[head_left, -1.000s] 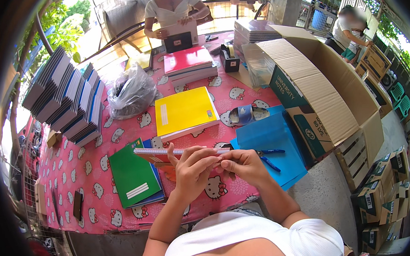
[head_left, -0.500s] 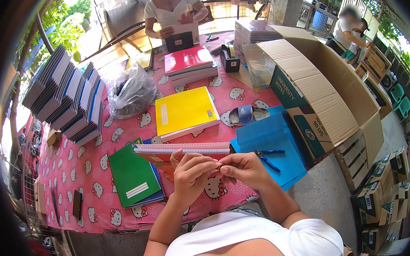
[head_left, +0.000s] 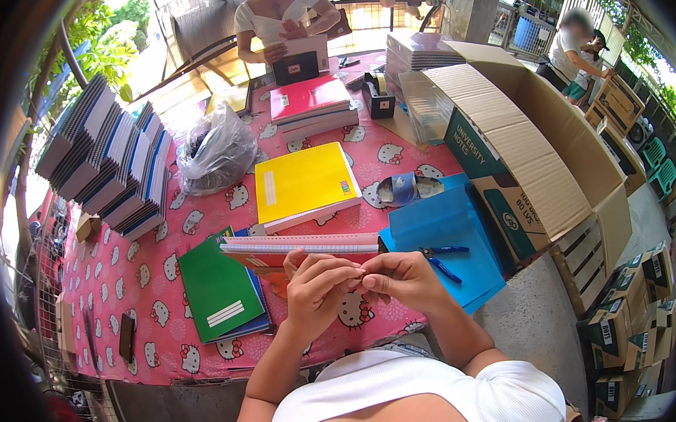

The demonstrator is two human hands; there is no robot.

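Observation:
My left hand [head_left: 317, 288] and my right hand [head_left: 402, 279] meet at the near side of the table, their fingertips pinched together. Whatever lies between the fingertips is too small to make out. Just beyond them a red-covered notebook [head_left: 305, 245] stands tilted, page edges and a row of binding holes uppermost; my left fingers overlap its lower part. To the left lies a green notebook [head_left: 222, 285] on top of blue ones. Blue-handled pliers [head_left: 445, 262] rest on blue plastic sheets [head_left: 429, 220], right of my hands.
Yellow notebooks [head_left: 307, 180] and red notebooks [head_left: 310, 100] are stacked farther back. A clear plastic bag [head_left: 217, 155], tall notebook stacks [head_left: 111, 161], a tape roll [head_left: 404, 189] and a tape dispenser [head_left: 378, 96] surround them. An open carton [head_left: 521, 144] stands right. Opposite, a person [head_left: 283, 25] holds notebooks.
My hands stay pinched together in nearly the same place, with only slight finger movement. The person opposite has shifted slightly.

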